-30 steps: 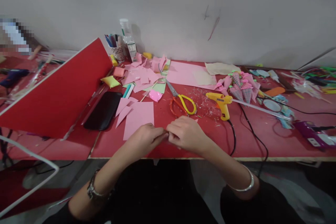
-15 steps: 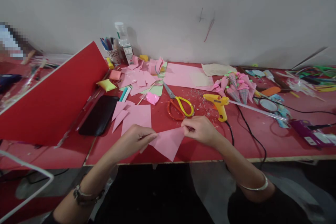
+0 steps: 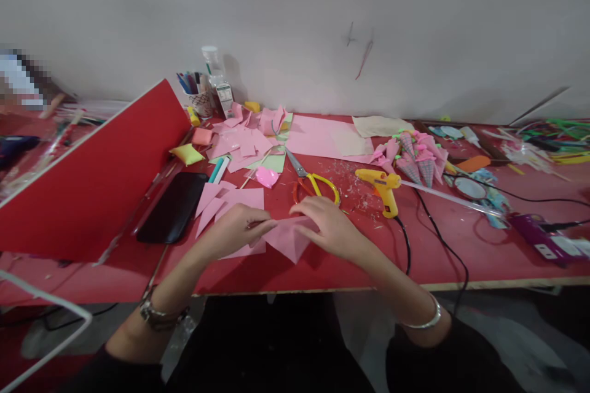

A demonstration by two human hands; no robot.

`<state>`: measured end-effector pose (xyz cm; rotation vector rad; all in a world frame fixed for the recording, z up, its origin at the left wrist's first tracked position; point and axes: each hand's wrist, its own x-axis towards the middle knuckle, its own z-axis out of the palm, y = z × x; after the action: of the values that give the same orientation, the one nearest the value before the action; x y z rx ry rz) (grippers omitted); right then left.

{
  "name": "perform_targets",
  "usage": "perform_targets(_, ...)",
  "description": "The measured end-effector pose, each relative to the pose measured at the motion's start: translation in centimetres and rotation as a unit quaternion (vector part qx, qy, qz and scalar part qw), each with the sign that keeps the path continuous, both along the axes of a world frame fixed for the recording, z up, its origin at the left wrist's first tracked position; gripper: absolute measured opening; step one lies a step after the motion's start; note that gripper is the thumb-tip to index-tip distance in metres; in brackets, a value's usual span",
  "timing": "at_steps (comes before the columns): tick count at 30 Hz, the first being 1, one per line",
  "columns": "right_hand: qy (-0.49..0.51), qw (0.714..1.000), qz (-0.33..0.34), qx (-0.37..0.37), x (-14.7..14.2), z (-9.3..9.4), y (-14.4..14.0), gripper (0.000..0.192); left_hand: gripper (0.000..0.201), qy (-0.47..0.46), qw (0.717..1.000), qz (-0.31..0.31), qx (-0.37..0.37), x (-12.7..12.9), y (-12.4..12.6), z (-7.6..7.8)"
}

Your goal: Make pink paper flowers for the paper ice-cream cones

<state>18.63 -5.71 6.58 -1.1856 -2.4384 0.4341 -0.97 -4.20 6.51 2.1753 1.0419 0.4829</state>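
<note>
Near the red table's front edge [image 3: 322, 282], left hand [image 3: 235, 230] and right hand [image 3: 325, 227] both pinch a pink paper triangle [image 3: 289, 242].

No text is legible (bottle [image 3: 220, 86] label too blurred).

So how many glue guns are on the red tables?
2. A yellow glue gun lies just beyond the right hand, and a dark blue one sits far left behind the red board. Clutter may hide others.
</note>
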Motion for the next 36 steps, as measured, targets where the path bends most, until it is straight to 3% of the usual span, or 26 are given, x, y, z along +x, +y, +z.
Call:
perform_targets(4, 0.021, 0.994, -0.020, -0.102, 0.0, 0.1, 0.5, 0.024, 0.039, -0.023, 1.000, 0.002, 0.008, -1.2, 0.4, 0.2)
perform_targets(8, 0.047, 0.990, -0.016, -0.134, 0.3, 0.6, 0.8, 0.023, 0.041, -0.067, 0.998, 0.010, -0.011, -2.3, 1.2, -0.1)
perform_targets(12, 0.135, 0.977, -0.026, -0.163, 0.4, 0.3, 1.2, 0.024, 0.041, -0.185, 0.975, 0.108, -0.054, -2.3, 2.2, -1.0)
perform_targets(14, 0.236, 0.948, -0.068, -0.202, 0.1, -0.2, 1.5, 0.023, 0.038, -0.281, 0.946, 0.143, -0.073, -1.8, 2.7, -1.4)
perform_targets(16, 0.342, 0.893, -0.123, -0.267, -0.4, -0.8, 2.0, 0.023, 0.033, -0.355, 0.923, 0.111, -0.100, -1.1, 3.0, -1.8)
perform_targets(18, 0.401, 0.842, -0.150, -0.329, -1.2, -1.4, 2.4, 0.028, 0.030, -0.369, 0.918, 0.058, -0.135, -0.2, 3.1, -2.3)
perform_targets(20, 0.412, 0.827, -0.151, -0.351, -1.9, -1.9, 2.9, 0.034, 0.023, -0.341, 0.925, 0.036, -0.166, 0.7, 3.3, -2.8)
perform_targets(25, 0.400, 0.836, -0.158, -0.341, -2.7, -2.8, 4.0, 0.038, 0.021, -0.333, 0.927, 0.049, -0.167, 1.8, 4.3, -3.8)
perform_targets(30, 0.357, 0.874, -0.185, -0.274, -2.7, -3.3, 5.0, 0.037, 0.016, -0.327, 0.927, 0.152, -0.107, 2.4, 5.2, -4.1)
perform_targets(33, 0.311, 0.915, -0.190, -0.174, -3.4, -3.0, 5.0, 0.064, 0.009, -0.303, 0.931, 0.193, -0.061, 2.7, 5.1, -4.2)
perform_targets(36, 0.197, 0.965, -0.168, -0.049, -4.1, -2.5, 5.0, 0.086, 0.017, -0.266, 0.939, 0.214, -0.030, 2.8, 4.8, -4.4)
